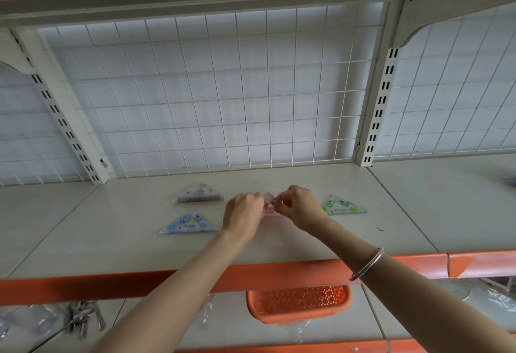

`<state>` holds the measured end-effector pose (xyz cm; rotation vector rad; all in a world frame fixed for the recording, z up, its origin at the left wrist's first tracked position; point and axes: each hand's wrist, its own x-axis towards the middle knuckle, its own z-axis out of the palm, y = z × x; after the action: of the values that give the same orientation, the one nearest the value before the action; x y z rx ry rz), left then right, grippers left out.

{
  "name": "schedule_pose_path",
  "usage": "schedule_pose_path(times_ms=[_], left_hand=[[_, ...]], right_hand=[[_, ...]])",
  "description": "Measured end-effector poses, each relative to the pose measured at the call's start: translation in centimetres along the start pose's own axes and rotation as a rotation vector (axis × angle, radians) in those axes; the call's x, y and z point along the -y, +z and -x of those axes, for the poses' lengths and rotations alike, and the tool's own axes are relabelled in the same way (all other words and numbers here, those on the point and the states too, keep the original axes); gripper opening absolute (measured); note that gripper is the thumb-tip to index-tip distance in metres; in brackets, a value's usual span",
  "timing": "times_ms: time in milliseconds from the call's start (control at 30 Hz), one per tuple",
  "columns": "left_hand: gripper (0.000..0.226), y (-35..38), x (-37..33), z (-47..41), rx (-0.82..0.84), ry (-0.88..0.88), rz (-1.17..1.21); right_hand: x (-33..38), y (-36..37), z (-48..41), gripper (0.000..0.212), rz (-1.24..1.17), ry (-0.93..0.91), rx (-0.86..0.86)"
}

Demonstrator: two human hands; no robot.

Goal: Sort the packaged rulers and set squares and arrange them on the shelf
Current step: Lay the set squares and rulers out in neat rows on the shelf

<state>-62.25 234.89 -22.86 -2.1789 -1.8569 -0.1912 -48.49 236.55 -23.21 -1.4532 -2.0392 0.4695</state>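
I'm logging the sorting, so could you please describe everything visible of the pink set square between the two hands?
The pink, triangular, clear-wrapped set square sits low over the middle of the pale grey metal shelf; whether it rests flat I cannot tell. Only its upper corner and a strip of its lower edge show, translucent and glossy. The left hand and right hand each pinch it from their own side, hiding the rest.
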Motion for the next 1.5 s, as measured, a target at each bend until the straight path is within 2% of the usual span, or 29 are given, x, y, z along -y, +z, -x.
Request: schedule_pose_path(times_ms=[100,233,333,400,600,833,1067,1167,1233,1500], left_hand=[[0.026,-0.8,-0.6,-0.3,0.047,0.01,-0.029],[0.028,-2.3,-0.8,-1.4,0.112,-0.033,0.101],[0.027,-3.2,-0.6,-2.5,0.149,-0.082,0.155],[0.025,-3.7,-0.5,-3.0,0.164,-0.109,0.143],[0.024,-3.8,-0.5,-3.9,0.226,-0.115,0.119],[0.025,-2.8,-0.7,-4.0,0.269,-0.12,0.155],[0.032,-2.6,0.5,-3.6,0.34,-0.113,0.367],[0.015,-2.5,1.0,-3.1,0.435,-0.063,0.356],[0.022,-2.4,1.1,-2.8,0.46,-0.048,0.333],[0.036,-0.5,1.9,-2.1,0.36,0.047,0.356]], right_hand=[[0.1,-0.2,-0.3,0.016,-0.018,0.031,0.018],[0.3,-0.2,-0.3,0.018,0.022,0.01,-0.012],[0.2,-0.3,0.1,0.04,0.068,-0.032,0.0],[0.0,-0.3,0.3,0.046,0.153,-0.054,-0.006],[0.3,-0.4,0.6,0.022,0.357,-0.042,-0.02],[0.0,-0.6,0.9,0.02,0.499,-0.03,0.064],[-0.9,-0.6,0.9,0.015,0.441,0.014,0.096],[-1.0,-0.6,0.6,0.023,0.444,0.022,0.092],[-1.0,-0.6,0.4,0.024,0.437,0.026,0.088],[-1.5,-0.5,0.2,0.02,0.351,0.045,0.095]])
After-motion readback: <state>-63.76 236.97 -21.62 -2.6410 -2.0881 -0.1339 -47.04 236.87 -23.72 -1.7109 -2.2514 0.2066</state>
